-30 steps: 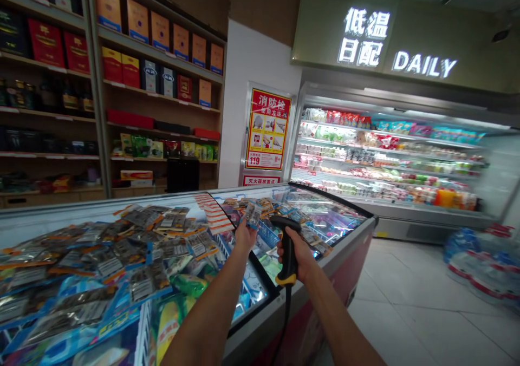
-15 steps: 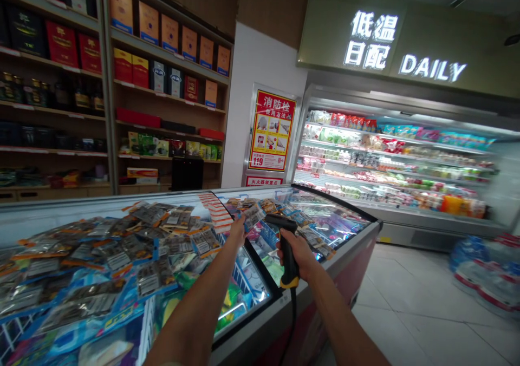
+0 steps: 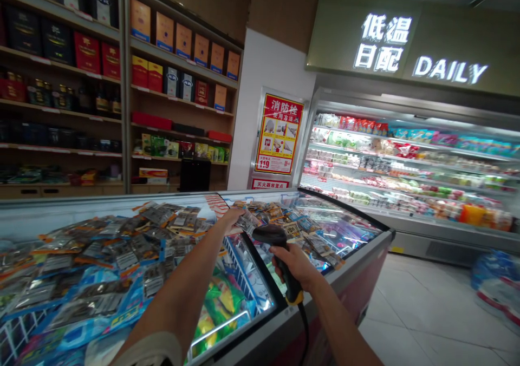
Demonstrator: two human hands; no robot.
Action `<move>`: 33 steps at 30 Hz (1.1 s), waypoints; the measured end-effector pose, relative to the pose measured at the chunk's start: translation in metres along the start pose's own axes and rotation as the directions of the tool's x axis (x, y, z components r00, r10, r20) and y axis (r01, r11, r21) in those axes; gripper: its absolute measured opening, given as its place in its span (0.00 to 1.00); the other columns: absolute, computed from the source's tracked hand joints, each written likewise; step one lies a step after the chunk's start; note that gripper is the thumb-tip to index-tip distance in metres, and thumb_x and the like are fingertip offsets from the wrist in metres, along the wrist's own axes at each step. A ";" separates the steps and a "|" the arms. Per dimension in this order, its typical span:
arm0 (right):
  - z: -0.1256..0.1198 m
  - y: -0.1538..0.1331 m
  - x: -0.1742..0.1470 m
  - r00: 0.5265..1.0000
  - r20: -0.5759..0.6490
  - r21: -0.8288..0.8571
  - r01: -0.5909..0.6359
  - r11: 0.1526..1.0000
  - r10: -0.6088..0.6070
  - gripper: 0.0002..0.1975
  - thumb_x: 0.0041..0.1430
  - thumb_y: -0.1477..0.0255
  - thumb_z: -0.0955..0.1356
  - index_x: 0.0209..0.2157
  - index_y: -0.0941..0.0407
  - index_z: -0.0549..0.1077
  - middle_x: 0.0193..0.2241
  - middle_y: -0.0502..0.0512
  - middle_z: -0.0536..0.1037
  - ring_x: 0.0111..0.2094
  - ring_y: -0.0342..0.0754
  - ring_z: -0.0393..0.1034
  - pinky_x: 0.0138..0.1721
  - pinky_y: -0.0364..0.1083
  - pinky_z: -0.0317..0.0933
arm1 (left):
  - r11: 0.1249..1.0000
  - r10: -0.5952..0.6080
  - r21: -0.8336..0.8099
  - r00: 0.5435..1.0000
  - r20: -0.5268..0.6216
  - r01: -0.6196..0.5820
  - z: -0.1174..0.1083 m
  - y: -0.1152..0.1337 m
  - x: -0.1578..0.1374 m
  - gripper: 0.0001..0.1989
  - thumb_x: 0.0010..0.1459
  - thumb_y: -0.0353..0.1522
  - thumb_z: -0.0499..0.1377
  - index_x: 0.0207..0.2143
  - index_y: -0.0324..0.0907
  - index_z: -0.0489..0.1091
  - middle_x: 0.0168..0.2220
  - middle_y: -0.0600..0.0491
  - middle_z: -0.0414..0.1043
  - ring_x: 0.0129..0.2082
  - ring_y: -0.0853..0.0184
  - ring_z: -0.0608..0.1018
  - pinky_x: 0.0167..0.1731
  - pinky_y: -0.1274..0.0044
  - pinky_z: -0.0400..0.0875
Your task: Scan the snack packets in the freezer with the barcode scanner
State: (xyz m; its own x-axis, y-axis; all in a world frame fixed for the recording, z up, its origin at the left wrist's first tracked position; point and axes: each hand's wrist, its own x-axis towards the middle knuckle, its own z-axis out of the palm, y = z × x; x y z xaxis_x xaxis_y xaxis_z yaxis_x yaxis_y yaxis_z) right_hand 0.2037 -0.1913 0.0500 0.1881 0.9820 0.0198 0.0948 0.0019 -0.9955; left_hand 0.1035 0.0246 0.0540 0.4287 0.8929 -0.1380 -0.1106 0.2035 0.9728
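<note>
My right hand (image 3: 299,267) is wrapped round the handle of a black and yellow barcode scanner (image 3: 268,235), its cable hanging down in front of the chest freezer. Just left of the scanner's head, my left hand (image 3: 232,220) pinches a small snack packet (image 3: 247,223) with a silvery, printed face. The scanner's head points toward this packet, a short gap apart. A large heap of similar packets (image 3: 125,249) with orange and blue edges lies to the left of my left arm. More packets (image 3: 292,229) lie on the glass beyond the scanner.
The chest freezer (image 3: 370,241) has dark-framed glass lids, with green and yellow bags (image 3: 221,295) in wire baskets inside. Shelves with boxes (image 3: 183,40) stand behind at left. A lit chiller (image 3: 414,165) is at right. Wrapped bottles (image 3: 493,271) sit on the tiled floor.
The view has turned slightly left. My left hand has drawn a little left with the packet, and the scanner, still in my right hand, has tilted and sits slightly lower.
</note>
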 end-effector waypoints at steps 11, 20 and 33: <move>-0.003 -0.003 -0.004 1.000 0.017 -0.038 -0.012 0.999 0.013 0.14 0.42 0.62 0.66 0.21 0.59 0.64 0.12 0.45 0.64 0.12 0.37 0.57 0.12 0.38 0.52 | 0.963 0.044 0.265 0.998 0.043 -0.054 -0.012 0.009 -0.004 0.15 0.53 0.34 0.51 0.43 0.38 0.63 0.42 0.49 0.65 0.38 0.66 0.70 0.35 0.70 0.67; -0.003 0.004 0.019 0.950 -0.313 0.289 0.102 0.952 -0.006 0.17 0.36 0.64 0.69 0.28 0.58 0.63 0.17 0.45 0.67 0.16 0.39 0.62 0.13 0.38 0.55 | 0.892 0.152 0.397 0.971 0.185 -0.215 0.014 0.007 -0.023 0.10 0.53 0.33 0.52 0.31 0.34 0.66 0.27 0.55 0.68 0.25 0.74 0.70 0.25 0.78 0.67; -0.011 0.019 0.044 0.770 -0.616 0.438 0.163 0.884 0.164 0.06 0.39 0.74 0.66 0.20 0.58 0.63 0.09 0.43 0.61 0.11 0.38 0.57 0.10 0.38 0.52 | 0.919 0.345 0.126 0.916 0.205 -0.374 0.080 -0.042 -0.050 0.23 0.41 0.46 0.55 0.31 0.35 0.69 0.23 0.52 0.71 0.22 0.69 0.73 0.23 0.78 0.65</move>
State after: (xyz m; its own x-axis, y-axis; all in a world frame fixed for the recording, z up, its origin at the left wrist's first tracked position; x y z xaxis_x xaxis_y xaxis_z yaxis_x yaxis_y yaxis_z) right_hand 0.2249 -0.1506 0.0327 0.7627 0.6404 -0.0906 -0.3141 0.2444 -0.9174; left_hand 0.1586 -0.0610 0.0345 0.5381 0.8058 0.2471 -0.1490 -0.1976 0.9689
